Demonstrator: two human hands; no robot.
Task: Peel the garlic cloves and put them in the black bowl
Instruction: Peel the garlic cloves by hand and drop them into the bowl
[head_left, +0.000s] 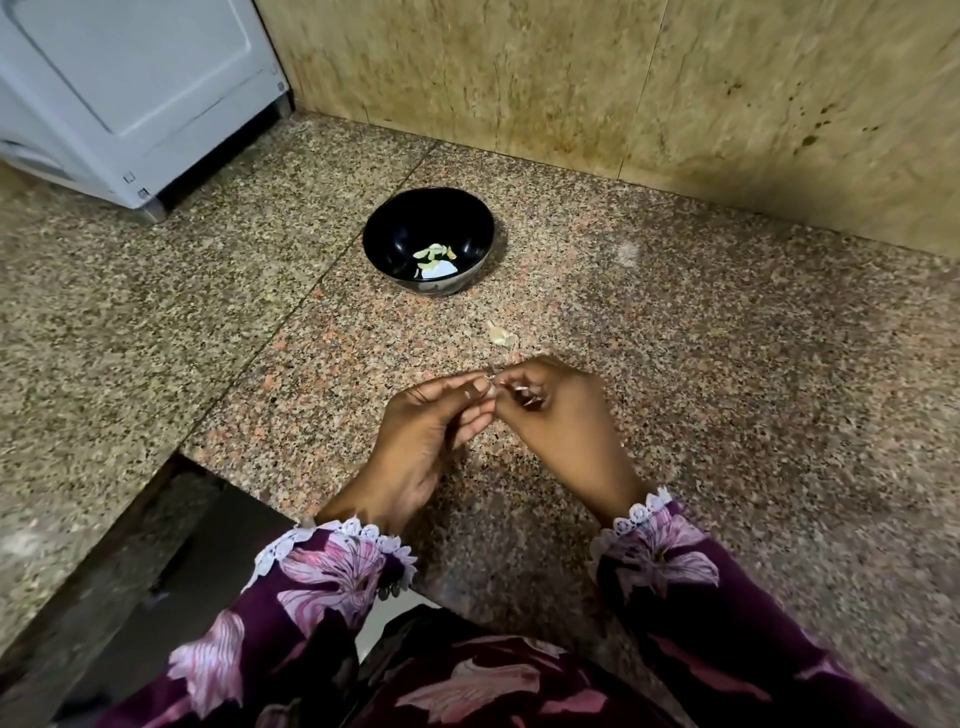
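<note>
Mid-frame: left hand (434, 415) and right hand (558, 402) both pinching one garlic clove (490, 385) between fingertips. Just above: one unpeeled clove (500, 332) lying on granite counter (727, 364). Upper centre: one black bowl (387, 244) holding several peeled cloves (435, 253).

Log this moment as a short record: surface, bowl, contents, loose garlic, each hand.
surface: speckled granite counter
bowl: black bowl, upright, beyond the hands
contents: a few peeled cloves inside
loose garlic: one pale piece on the counter between bowl and hands
left hand: pinches a small clove
right hand: picks at the same clove
backdrop: tiled wall; white appliance
</note>
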